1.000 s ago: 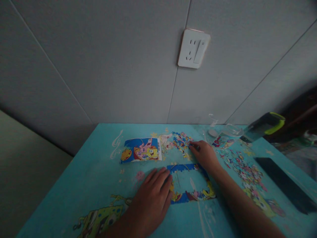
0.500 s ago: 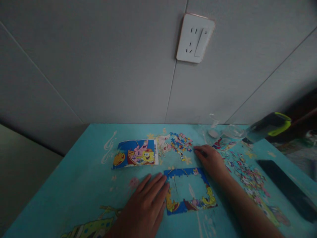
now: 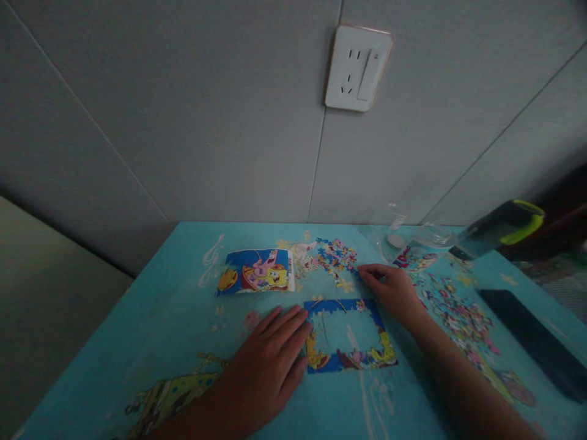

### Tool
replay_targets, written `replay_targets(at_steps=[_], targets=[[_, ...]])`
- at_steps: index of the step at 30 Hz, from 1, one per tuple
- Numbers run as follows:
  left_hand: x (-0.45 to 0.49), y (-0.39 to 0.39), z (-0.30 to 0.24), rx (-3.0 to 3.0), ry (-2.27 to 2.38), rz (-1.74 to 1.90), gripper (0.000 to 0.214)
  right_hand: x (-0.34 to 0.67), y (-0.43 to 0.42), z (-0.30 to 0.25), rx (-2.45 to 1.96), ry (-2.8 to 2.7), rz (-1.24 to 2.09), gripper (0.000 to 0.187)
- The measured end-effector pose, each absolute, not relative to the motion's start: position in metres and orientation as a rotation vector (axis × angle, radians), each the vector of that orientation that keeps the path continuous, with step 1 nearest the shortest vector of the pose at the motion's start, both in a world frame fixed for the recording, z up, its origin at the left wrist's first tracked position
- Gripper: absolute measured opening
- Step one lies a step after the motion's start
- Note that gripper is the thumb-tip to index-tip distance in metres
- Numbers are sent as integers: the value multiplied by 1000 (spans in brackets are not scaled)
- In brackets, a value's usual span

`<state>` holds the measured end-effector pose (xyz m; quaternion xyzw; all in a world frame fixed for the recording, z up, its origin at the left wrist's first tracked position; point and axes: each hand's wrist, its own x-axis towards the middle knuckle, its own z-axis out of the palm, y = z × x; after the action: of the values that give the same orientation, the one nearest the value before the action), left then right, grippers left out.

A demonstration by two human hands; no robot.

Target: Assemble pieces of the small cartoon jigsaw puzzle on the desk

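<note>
My left hand [image 3: 275, 357] lies flat, fingers stretched out, with its fingertips on the left edge of a partly assembled cartoon jigsaw puzzle [image 3: 323, 365]. Only the puzzle's border is joined, and the tablecloth shows through its middle. Beyond its upper right corner, my right hand [image 3: 389, 286] has thumb and forefinger pinched together at the edge of a pile of loose puzzle pieces [image 3: 337, 255]. A small blue bit, apparently a puzzle piece, shows at those fingertips. Left of the pile lies a picture card [image 3: 257, 271] with the same cartoon scene.
A second heap of pieces [image 3: 463, 318] spreads right of my right forearm, beside a long dark flat object [image 3: 532, 342]. Behind stand a clear plastic container [image 3: 424, 250] and a dark tumbler [image 3: 499, 229] lying tilted. The wall [image 3: 229, 122] borders the table's back edge.
The view has shifted slightly. My right hand stays by the pile, its fingertips now closed near a blue piece. My left hand remains flat at the puzzle's left edge.
</note>
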<state>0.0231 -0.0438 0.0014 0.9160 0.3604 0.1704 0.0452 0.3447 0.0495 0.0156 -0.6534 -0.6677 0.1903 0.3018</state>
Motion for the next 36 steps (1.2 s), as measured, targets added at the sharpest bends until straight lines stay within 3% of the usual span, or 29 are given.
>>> replay_targets(at_steps=[9, 16, 36], targets=[[22, -44, 1, 2785, 1109, 536, 51, 343, 48, 21, -1698, -1722, 704, 25], [22, -44, 2, 2807, 1103, 576, 50, 350, 49, 16, -1767, -1769, 495, 26], [23, -44, 4, 2791, 1075, 551, 49, 350, 48, 11, -1737, -1996, 382, 27]])
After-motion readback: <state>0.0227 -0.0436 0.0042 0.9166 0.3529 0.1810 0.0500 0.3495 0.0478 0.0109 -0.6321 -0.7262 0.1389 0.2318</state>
